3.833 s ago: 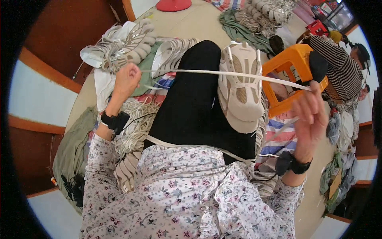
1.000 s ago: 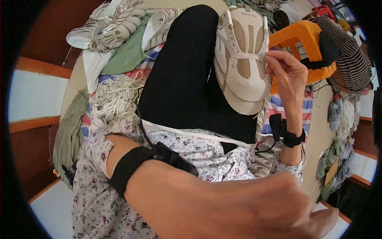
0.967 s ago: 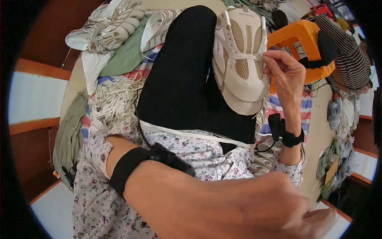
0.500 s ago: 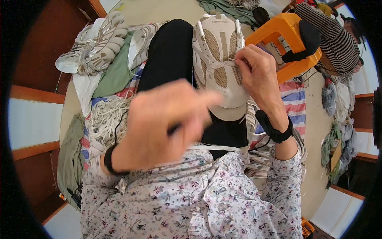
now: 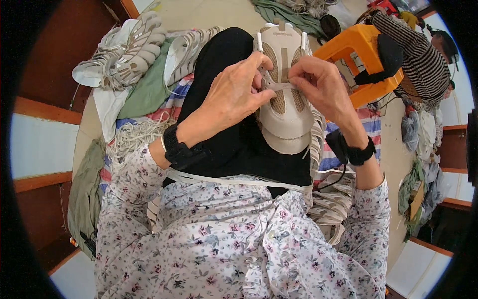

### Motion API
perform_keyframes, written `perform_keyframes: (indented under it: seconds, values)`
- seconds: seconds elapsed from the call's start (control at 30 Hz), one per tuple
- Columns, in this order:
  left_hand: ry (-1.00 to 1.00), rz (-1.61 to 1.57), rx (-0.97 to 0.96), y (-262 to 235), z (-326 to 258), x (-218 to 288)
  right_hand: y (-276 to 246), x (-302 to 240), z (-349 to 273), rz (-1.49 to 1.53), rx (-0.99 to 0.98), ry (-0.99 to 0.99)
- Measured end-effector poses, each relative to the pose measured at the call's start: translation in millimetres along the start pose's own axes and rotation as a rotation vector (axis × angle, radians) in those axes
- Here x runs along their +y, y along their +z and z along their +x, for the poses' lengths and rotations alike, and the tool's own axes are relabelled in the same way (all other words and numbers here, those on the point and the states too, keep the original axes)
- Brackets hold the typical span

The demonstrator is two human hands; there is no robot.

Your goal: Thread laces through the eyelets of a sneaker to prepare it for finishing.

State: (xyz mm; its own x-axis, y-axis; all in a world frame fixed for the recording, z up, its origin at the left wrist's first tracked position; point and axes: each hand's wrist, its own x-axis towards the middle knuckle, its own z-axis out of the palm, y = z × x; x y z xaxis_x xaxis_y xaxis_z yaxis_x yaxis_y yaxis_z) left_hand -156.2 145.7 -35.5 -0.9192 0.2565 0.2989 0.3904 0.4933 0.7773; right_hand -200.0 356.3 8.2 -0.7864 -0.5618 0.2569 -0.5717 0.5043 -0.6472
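A beige and white shoe upper (image 5: 287, 122) with tan mesh panels lies over my black-clad lap, its toe toward me. A pale lace (image 5: 283, 86) crosses its front at mid-height. My right hand (image 5: 322, 85) is closed on this lace at the upper's right side, thumb and forefinger pinched together. Over the left eyelet edge, my left hand (image 5: 239, 87) has its thumb and bent forefinger apart, with a gap between their tips. Its other fingers curl by that edge, partly hidden. A long white strip (image 5: 219, 180) runs across my lap near the waist.
Several shoe uppers (image 5: 139, 55) lie stacked at the far left, and more uppers (image 5: 331, 199) sit by my right side. Loose laces (image 5: 137, 139) are heaped on the striped sheet. An orange stool (image 5: 343, 44) stands at the right, near a person in a striped top (image 5: 423, 55).
My left hand, blurred over my lap before, has moved up and away from me to the upper's left edge. My right hand remains at the lace.
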Motion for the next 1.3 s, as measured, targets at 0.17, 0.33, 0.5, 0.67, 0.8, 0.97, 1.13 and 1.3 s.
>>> perform_keyframes:
  seconds: [0.17,0.33,0.5,0.67,0.8,0.97,1.13,1.3]
  values:
    - [-0.011,-0.066,0.003,2.7,-0.4,1.0,4.6,-7.5,-10.9,-0.119,0.155,-0.054]
    - [-0.054,-0.139,-0.009,1.7,-0.6,-2.2,14.4,-10.8,-2.8,-0.175,0.148,-0.167]
    - [-0.094,-0.296,-0.07,-4.6,-1.7,-11.1,14.0,-19.1,-4.1,-0.048,0.122,-0.028]
    - [-0.086,-0.447,-0.054,-5.3,-1.0,-13.7,14.1,-32.2,-4.9,-0.473,0.096,-0.328]
    - [-0.106,-0.514,-0.062,-8.2,-1.9,-14.3,17.1,-40.1,-1.3,-0.75,-0.02,-0.403]
    - [-0.146,-0.542,-0.078,-10.5,-3.3,-17.5,28.3,-45.1,5.4,-0.924,-0.102,-0.468]
    - [-0.185,-0.635,-0.007,-9.3,-5.0,-16.9,33.6,-50.3,5.3,-1.041,-0.112,-0.443]
    - [-0.221,-0.632,-0.041,-11.3,-5.7,-13.9,32.9,-50.1,5.4,-1.045,-0.109,-0.447]
